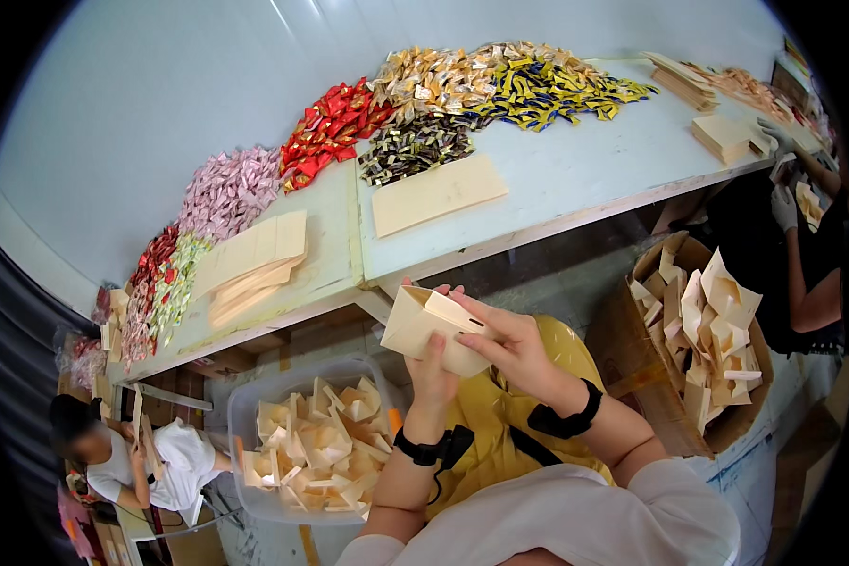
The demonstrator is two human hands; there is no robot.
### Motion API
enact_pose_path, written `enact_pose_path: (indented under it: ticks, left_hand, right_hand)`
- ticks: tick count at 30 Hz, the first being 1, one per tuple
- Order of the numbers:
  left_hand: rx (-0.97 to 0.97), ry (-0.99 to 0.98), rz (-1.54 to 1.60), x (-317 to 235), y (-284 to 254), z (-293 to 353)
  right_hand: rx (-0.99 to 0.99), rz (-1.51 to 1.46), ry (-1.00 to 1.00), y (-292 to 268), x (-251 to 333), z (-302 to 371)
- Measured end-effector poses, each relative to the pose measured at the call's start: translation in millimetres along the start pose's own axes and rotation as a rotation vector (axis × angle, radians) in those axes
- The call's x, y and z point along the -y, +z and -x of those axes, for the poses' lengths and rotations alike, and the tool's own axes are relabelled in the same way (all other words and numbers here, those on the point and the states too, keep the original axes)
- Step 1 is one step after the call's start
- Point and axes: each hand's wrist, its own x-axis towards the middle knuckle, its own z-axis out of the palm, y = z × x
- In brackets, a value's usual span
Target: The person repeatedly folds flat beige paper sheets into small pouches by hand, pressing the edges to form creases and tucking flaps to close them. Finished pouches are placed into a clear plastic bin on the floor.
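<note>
A cream paper box (408, 325), partly folded into shape, is held up in front of my body, beyond the table's near edge. My left hand (430, 379) grips it from below and the left, thumb on the near face. From the right, my right hand (521, 351) closes on its other end, fingers along the upper edge beside a small dark slot. Some fingertips are hidden behind the card. Each wrist wears a black strap.
Folded boxes fill a clear plastic tub (238, 415) and a cardboard carton (623, 354). Flat card stacks (439, 193) and heaps of wrapped sweets (335, 127) lie on the white table (575, 179). One person (127, 462) sits left; another's gloved hand (783, 208) shows right.
</note>
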Motion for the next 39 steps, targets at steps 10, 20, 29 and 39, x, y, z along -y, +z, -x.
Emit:
enact_pose_path:
  ticks: [10, 20, 29, 39]
  left_hand:
    - [0.116, 0.018, 0.107, -1.5, -6.7, 0.7]
    - [0.075, -0.023, 0.167, 1.4, -13.7, 2.9]
    - [-0.035, -0.090, 0.167, 19.3, -42.0, 18.4]
    - [0.016, 0.034, 0.052, 1.0, -5.2, -2.9]
  right_hand:
    - [0.004, 0.044, -0.074, -5.4, -9.9, -4.4]
    - [0.161, 0.088, -0.220, -7.6, 4.0, -6.3]
    - [0.241, 0.156, -0.352, -11.4, 18.4, -6.9]
    - [0.168, 0.244, -0.322, -7.1, 11.1, -3.8]
